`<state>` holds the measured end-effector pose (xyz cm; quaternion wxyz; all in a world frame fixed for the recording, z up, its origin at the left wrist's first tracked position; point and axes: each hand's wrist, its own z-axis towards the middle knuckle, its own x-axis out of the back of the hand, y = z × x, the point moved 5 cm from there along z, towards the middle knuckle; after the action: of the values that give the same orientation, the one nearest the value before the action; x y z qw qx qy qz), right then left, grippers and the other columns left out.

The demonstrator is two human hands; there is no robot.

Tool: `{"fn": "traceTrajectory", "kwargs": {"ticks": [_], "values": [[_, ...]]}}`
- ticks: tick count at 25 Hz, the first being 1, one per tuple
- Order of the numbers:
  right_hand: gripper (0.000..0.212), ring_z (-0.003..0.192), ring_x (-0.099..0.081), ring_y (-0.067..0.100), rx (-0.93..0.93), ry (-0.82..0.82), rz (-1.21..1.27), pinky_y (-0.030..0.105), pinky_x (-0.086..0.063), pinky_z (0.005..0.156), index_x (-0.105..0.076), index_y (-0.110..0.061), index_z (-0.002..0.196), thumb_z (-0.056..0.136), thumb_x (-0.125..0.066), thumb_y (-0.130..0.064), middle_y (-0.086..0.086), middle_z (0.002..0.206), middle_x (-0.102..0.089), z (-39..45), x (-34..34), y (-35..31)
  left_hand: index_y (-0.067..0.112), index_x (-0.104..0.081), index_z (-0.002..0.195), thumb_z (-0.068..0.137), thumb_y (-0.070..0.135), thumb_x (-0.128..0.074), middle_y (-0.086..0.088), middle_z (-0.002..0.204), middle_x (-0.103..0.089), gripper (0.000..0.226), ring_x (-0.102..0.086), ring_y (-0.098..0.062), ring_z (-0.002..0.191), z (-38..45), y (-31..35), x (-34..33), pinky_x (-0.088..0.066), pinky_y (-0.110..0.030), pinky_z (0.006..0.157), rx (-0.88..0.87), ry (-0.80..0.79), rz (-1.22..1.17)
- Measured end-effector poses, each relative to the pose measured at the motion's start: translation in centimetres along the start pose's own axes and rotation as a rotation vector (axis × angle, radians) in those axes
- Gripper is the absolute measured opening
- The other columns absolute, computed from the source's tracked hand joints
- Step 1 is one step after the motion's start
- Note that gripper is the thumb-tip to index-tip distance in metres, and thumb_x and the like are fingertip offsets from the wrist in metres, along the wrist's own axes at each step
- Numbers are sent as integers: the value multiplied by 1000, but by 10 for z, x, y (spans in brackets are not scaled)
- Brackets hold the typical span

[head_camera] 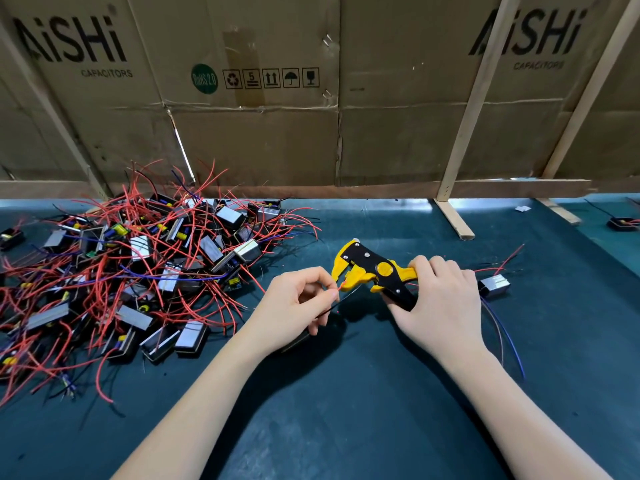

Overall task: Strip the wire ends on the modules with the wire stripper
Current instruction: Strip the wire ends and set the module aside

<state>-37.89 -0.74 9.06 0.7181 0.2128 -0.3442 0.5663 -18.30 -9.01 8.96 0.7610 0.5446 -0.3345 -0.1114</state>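
Note:
My right hand [438,299] grips the handles of a yellow and black wire stripper [372,271], whose jaws point left. My left hand [298,306] pinches a short red wire end [341,287] between thumb and fingers, right at the stripper's jaws. A thin black wire [343,301] runs from the same fingers below the tool. The module these wires belong to is mostly hidden under my left hand. A large pile of modules [145,271] with red, black and blue wires lies at the left of the dark green mat [346,410].
One silver module [495,285] with blue and red wires lies just right of my right hand. Another module [621,223] sits at the far right edge. Cardboard sheets [311,98] braced by wooden slats [464,133] wall off the back of the table.

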Motion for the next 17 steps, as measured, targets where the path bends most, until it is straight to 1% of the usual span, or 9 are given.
{"fn": "traceTrajectory", "kwargs": {"ticks": [2, 9, 14, 17], "values": [[50, 71, -51, 32, -1, 12, 1, 39, -36, 68, -57, -9, 84, 66, -78, -50, 5, 74, -53, 0, 0, 0, 16, -60, 77, 95, 10, -57, -2, 56, -60, 19, -53, -23, 47, 1, -2, 1, -49, -30, 51, -2, 18, 6], [51, 66, -52, 31, 17, 9, 5, 37, -34, 65, -56, -10, 80, 66, -77, -54, 3, 70, -54, 0, 2, 0, 21, -61, 74, 95, 11, -58, -6, 57, -64, 23, -55, -19, 42, 3, -5, 2, -47, -25, 48, 8, 34, -1], [51, 60, -53, 31, 33, 6, 21, 33, -26, 63, -56, -10, 74, 66, -78, -55, 2, 64, -53, 1, 5, 0, 12, -62, 77, 94, 9, -59, -5, 56, -62, 18, -53, -19, 43, 3, -5, 1, -47, -25, 48, 25, 26, -21], [49, 59, -54, 30, 42, 3, 28, 33, -26, 62, -56, -11, 72, 66, -79, -54, 1, 62, -53, 1, 6, -1, 10, -61, 77, 95, 7, -58, -4, 55, -61, 18, -53, -17, 43, 2, -4, 1, -47, -24, 47, 23, 18, -10]]}}
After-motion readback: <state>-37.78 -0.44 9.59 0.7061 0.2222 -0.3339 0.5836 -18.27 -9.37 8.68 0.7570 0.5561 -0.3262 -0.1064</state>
